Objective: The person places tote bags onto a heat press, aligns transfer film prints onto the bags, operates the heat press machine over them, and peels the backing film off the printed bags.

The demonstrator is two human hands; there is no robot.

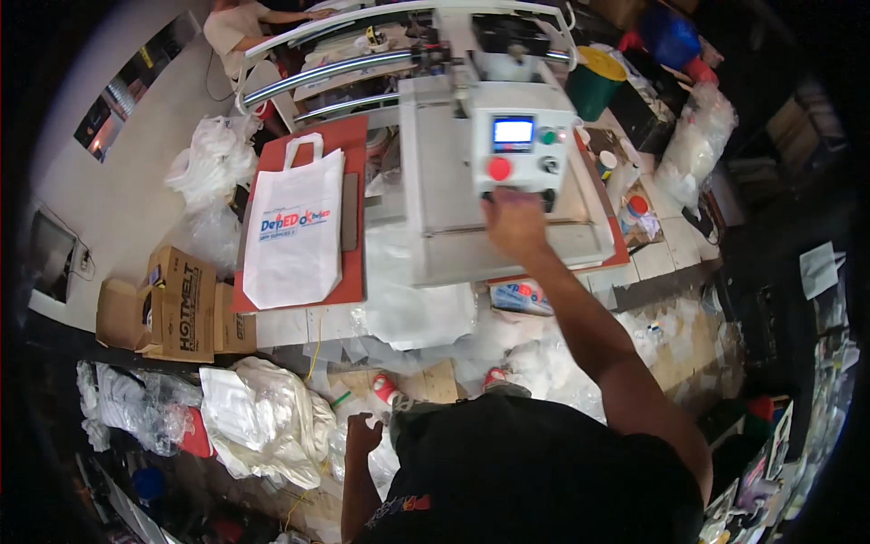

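My right hand (515, 218), slightly blurred, reaches forward and is closed round the dark handle (547, 200) under the control box (524, 138) of a heat press. The box carries a lit screen, a red button and a green button. Below it spreads the press's wide pale plate (444, 238). To the left, a white tote bag (292, 245) with red and blue print lies flat on a red-brown pad (353, 281), its loop handle pointing away from me. Low beside my body hangs my left hand (364, 433), fingers apart, holding nothing.
Chrome rails (326, 77) cross behind the press. Cardboard boxes (186, 308) stand at the table's left. Stacked white bags (258, 412) and clear plastic lie on the floor. A green bin (594, 86) is at the back right. Another person (234, 32) works at the far left.
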